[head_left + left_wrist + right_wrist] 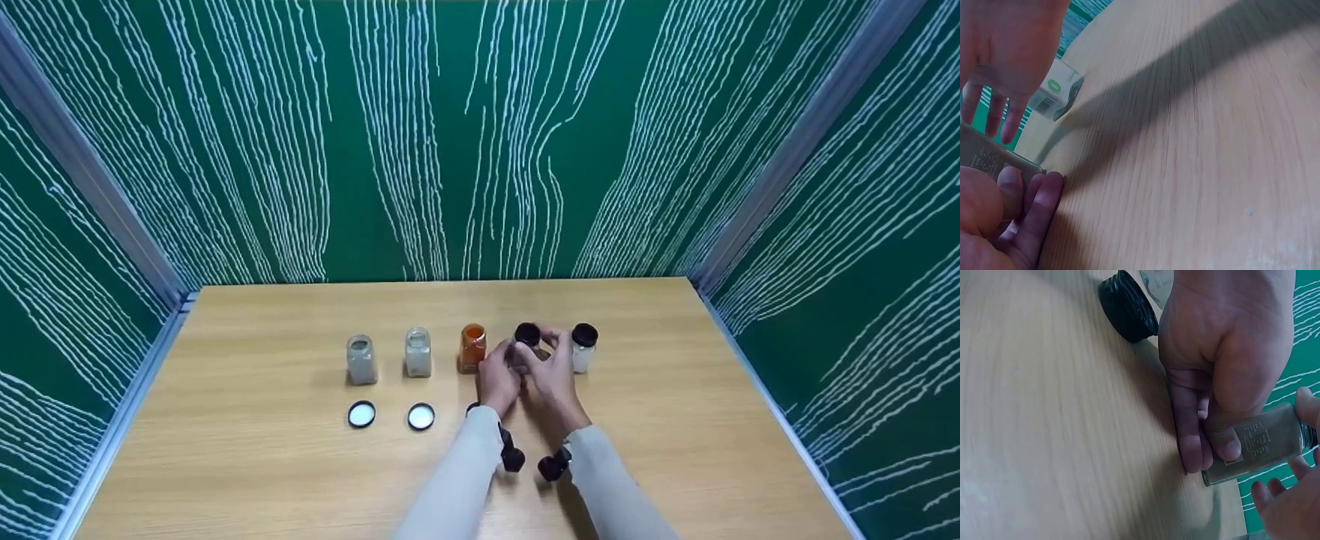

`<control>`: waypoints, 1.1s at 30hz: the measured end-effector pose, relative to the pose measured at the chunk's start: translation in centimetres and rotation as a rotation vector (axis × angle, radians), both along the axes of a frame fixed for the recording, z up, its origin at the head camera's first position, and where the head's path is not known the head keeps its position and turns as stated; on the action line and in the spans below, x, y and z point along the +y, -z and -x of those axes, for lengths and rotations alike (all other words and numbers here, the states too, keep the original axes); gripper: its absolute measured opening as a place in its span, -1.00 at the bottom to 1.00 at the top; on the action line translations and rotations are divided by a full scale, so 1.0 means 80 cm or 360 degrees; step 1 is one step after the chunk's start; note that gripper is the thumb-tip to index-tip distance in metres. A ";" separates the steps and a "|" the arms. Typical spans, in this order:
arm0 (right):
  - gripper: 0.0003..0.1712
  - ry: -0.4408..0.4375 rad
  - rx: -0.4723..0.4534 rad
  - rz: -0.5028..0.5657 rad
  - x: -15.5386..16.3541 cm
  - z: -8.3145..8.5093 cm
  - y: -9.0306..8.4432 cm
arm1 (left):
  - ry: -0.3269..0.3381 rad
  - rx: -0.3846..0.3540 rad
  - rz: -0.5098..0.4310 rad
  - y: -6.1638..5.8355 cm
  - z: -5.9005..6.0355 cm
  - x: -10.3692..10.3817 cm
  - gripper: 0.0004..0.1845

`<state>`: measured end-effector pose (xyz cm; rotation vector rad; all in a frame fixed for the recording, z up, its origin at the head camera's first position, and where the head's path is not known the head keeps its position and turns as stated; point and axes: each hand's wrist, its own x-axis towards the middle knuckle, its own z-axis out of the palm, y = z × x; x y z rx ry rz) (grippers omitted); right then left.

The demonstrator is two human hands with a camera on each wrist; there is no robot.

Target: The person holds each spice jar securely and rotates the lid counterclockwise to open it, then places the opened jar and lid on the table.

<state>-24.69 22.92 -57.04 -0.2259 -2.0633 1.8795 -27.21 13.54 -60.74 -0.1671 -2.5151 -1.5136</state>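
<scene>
A square glass jar with grey-brown contents and a black lid stands between my two hands. Low on its body, the thumb and curled fingers of my left hand grip it close to the tabletop. My right hand is around the top, thumb and fingers at the lid. Just left of the left hand is an open orange jar. Beyond the right hand stands a jar with white contents, its black lid on.
Two open jars with pale contents, one far left and one nearer, stand on the wooden table. In front of them two lids lie upturned. A third black lid is by the left wrist. Green patterned panels enclose the table.
</scene>
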 end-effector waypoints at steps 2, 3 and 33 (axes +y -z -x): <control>-0.48 -0.0006 -0.0031 -0.0010 -0.002 0.000 -0.001 | 0.0011 -0.0032 -0.0005 -0.003 -0.001 -0.002 -0.63; -0.51 -0.0019 -0.0036 -0.0020 -0.002 -0.001 -0.002 | 0.0021 -0.0059 -0.0024 -0.004 -0.001 -0.003 -0.65; -0.53 -0.0167 0.0033 -0.0351 0.013 -0.006 -0.009 | 0.0103 -0.0241 -0.0201 -0.013 -0.009 -0.003 -0.48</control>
